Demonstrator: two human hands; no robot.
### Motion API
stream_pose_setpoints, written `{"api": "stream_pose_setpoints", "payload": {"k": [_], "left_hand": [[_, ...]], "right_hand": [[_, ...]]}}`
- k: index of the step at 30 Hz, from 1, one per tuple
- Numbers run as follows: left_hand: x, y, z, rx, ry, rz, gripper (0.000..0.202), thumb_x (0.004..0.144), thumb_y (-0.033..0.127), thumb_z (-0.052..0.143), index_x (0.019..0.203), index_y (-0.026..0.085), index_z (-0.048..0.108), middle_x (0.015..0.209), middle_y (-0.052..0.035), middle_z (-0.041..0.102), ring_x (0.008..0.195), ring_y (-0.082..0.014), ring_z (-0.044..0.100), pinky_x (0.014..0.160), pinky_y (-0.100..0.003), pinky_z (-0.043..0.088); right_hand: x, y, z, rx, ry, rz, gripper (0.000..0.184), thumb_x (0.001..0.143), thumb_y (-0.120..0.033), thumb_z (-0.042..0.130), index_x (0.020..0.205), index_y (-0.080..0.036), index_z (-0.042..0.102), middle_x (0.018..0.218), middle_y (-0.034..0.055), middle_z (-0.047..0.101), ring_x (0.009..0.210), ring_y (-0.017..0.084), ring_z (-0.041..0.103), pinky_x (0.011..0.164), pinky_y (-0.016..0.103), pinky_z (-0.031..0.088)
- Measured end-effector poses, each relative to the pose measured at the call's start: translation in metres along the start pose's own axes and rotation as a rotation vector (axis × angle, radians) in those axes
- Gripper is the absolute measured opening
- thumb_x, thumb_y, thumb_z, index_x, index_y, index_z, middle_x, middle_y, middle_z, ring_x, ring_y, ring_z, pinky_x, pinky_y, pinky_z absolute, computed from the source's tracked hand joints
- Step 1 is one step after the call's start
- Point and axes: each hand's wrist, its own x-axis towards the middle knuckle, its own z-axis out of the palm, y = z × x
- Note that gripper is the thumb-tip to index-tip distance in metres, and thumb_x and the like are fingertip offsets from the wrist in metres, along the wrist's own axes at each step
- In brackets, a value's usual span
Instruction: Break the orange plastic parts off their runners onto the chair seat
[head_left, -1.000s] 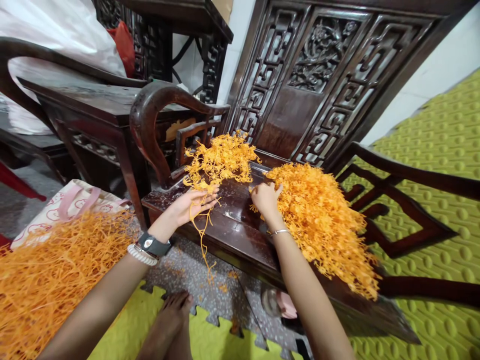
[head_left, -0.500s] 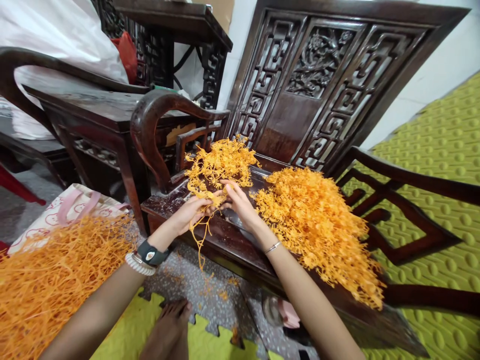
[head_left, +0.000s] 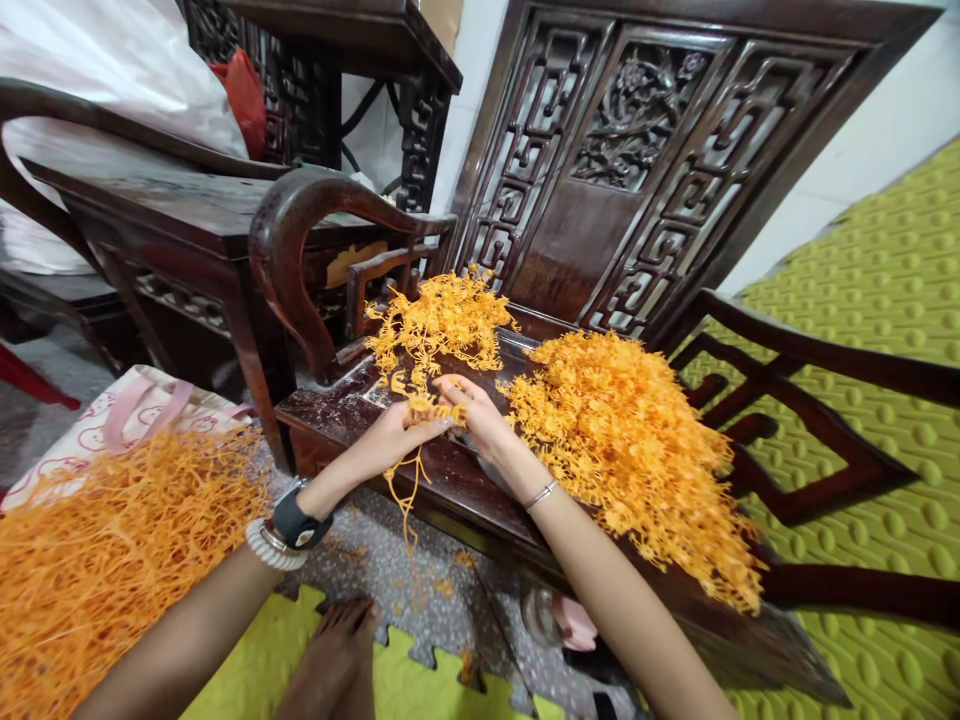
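Observation:
My left hand (head_left: 390, 440) is closed on an orange plastic flower sprig (head_left: 409, 490), whose thin branching stem hangs below the fingers over the seat's front edge. Close beside it, my right hand (head_left: 484, 420) has its fingers bent in on the flower part of the same sprig; the exact grip of its fingertips is partly hidden. Just beyond both hands lies a small heap of orange flower sprigs (head_left: 450, 320) on the dark wooden chair seat (head_left: 330, 415). To the right of my right hand, a larger pile of orange flower heads (head_left: 630, 450) covers much of the seat.
On the floor at left, a mass of bare orange stems (head_left: 127, 560) spreads against a white tote bag (head_left: 97, 420) with pink handles. Curved chair arms (head_left: 300, 240) and a carved backrest (head_left: 600, 180) enclose the seat. Yellow-green foam mats (head_left: 427, 680) lie below.
My hands have come closer together and slightly lower, with the left fingers now further round the sprig. My left wrist has turned. The view has shifted a little.

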Motion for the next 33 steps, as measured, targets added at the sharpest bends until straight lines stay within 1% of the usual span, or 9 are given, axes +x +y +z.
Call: {"api": "stream_pose_setpoints", "payload": {"k": [2,4,7,10,13,15,21,27,33], "left_hand": [[-0.001,-0.004,0.003,0.052,-0.004,0.013,0.015,0.074,0.027,0.07,0.076,0.014,0.063,0.066,0.0012,0.056,0.06,-0.0109,0.045,0.059,-0.022,0.034],[-0.001,-0.006,0.004,0.102,0.009,0.025,0.024,0.076,0.033,0.068,0.066,0.015,0.057,0.057,0.004,0.048,0.052,-0.0092,0.037,0.053,-0.023,0.028],[0.0,-0.007,0.002,0.16,0.015,0.052,0.045,0.081,0.048,0.058,0.052,0.018,0.042,0.048,0.0067,0.032,0.046,-0.008,0.024,0.048,-0.025,0.02],[0.002,-0.007,0.001,0.192,-0.009,0.066,0.055,0.08,0.061,0.051,0.048,0.019,0.034,0.044,0.0069,0.026,0.043,-0.0073,0.021,0.046,-0.026,0.017],[0.005,-0.011,0.003,0.195,0.001,0.057,0.059,0.079,0.067,0.046,0.047,0.021,0.029,0.041,0.0077,0.023,0.04,-0.0065,0.017,0.042,-0.025,0.014],[0.006,-0.013,0.005,0.185,0.03,0.049,0.057,0.08,0.067,0.043,0.05,0.021,0.032,0.041,0.0085,0.022,0.038,-0.0063,0.017,0.041,-0.024,0.014],[0.007,-0.017,0.013,0.137,0.125,0.063,0.048,0.082,0.062,0.043,0.073,0.016,0.053,0.043,0.0108,0.024,0.038,-0.0067,0.019,0.04,-0.021,0.017],[0.006,-0.015,0.017,0.094,0.162,0.067,0.044,0.082,0.058,0.046,0.074,0.015,0.053,0.041,0.0116,0.025,0.036,-0.0059,0.02,0.039,-0.02,0.018],[0.003,-0.011,0.017,0.076,0.161,0.049,0.043,0.08,0.058,0.048,0.075,0.015,0.053,0.04,0.0125,0.023,0.034,-0.0058,0.019,0.037,-0.02,0.017]], "right_hand": [[0.002,0.003,0.002,-0.048,0.048,-0.032,0.043,0.074,-0.059,0.059,0.063,-0.02,0.046,0.049,-0.0076,0.034,0.04,0.006,0.026,0.04,0.022,0.019],[0.003,0.005,0.002,-0.102,0.112,-0.081,0.054,0.074,-0.065,0.055,0.052,-0.021,0.034,0.045,-0.0073,0.029,0.041,0.006,0.024,0.041,0.023,0.018],[0.005,0.004,-0.004,-0.19,0.226,-0.173,0.06,0.073,-0.071,0.052,0.048,-0.022,0.027,0.042,-0.0072,0.024,0.041,0.007,0.02,0.042,0.025,0.014],[0.01,0.001,-0.01,-0.26,0.311,-0.253,0.061,0.074,-0.072,0.05,0.046,-0.023,0.026,0.041,-0.0068,0.023,0.041,0.007,0.019,0.042,0.026,0.012],[0.017,-0.001,-0.013,-0.314,0.388,-0.304,0.061,0.078,-0.071,0.044,0.046,-0.023,0.024,0.039,-0.0065,0.023,0.04,0.007,0.019,0.042,0.026,0.013],[0.022,-0.002,-0.014,-0.344,0.434,-0.323,0.061,0.079,-0.07,0.043,0.045,-0.023,0.024,0.039,-0.0065,0.023,0.039,0.007,0.019,0.042,0.025,0.013],[0.029,-0.004,-0.022,-0.404,0.519,-0.364,0.06,0.082,-0.067,0.041,0.044,-0.023,0.026,0.039,-0.0063,0.026,0.038,0.007,0.022,0.041,0.024,0.016],[0.029,-0.002,-0.025,-0.429,0.591,-0.408,0.058,0.086,-0.064,0.035,0.047,-0.023,0.022,0.04,-0.0063,0.023,0.039,0.007,0.021,0.04,0.025,0.014],[0.027,-0.005,-0.023,-0.405,0.569,-0.425,0.06,0.087,-0.066,0.032,0.047,-0.023,0.022,0.041,-0.0062,0.023,0.038,0.007,0.021,0.04,0.025,0.017]]}}
